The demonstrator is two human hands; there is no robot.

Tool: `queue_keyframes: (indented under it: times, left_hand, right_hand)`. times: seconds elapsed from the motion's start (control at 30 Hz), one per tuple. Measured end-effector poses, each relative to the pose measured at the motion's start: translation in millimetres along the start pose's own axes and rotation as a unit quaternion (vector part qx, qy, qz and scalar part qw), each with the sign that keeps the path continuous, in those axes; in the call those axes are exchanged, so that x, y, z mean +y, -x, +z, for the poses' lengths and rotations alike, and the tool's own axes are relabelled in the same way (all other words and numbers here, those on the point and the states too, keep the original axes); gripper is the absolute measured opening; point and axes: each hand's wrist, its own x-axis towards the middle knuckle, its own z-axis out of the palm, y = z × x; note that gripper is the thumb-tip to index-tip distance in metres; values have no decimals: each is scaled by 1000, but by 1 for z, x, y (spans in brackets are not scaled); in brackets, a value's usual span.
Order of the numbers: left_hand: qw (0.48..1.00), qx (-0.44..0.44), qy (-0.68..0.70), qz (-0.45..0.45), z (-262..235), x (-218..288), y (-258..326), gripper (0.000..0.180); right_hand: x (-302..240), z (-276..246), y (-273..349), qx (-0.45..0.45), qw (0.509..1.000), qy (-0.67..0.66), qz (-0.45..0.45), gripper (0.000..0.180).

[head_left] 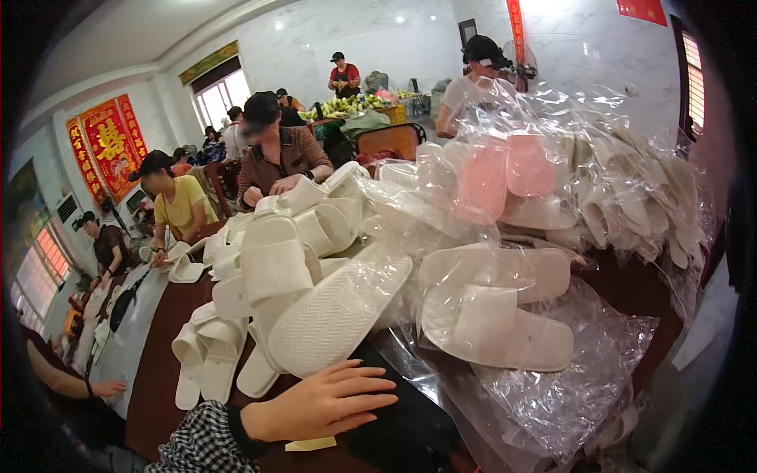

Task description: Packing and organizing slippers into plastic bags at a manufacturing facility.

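Observation:
My left hand comes in from the lower left in a black-and-white checked sleeve. It lies flat, palm down, fingers apart and pointing right, holding nothing, over a black surface. Just beyond its fingertips a white slipper lies sole up at the near edge of a pile of white slippers. To the right, a pair of white slippers sits on crumpled clear plastic bags. My right hand is out of sight.
A long dark brown table runs back to the left, where several people handle slippers. Bagged white and pink slippers are heaped at the back right. A pale yellow slip lies under my wrist. Another person's hand rests at the far left.

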Motion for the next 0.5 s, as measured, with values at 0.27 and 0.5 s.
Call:
queue_keyframes:
  times: [0.27,0.5]
  left_hand:
    - [1000,13,-6,17,19,-8,0,40]
    - [999,49,-2,5,11,-2,24,33]
  right_hand:
    - [21,-128,62,120,992,-29,-18,18]
    - [-33,-233,145,171,983,-64,-30,16]
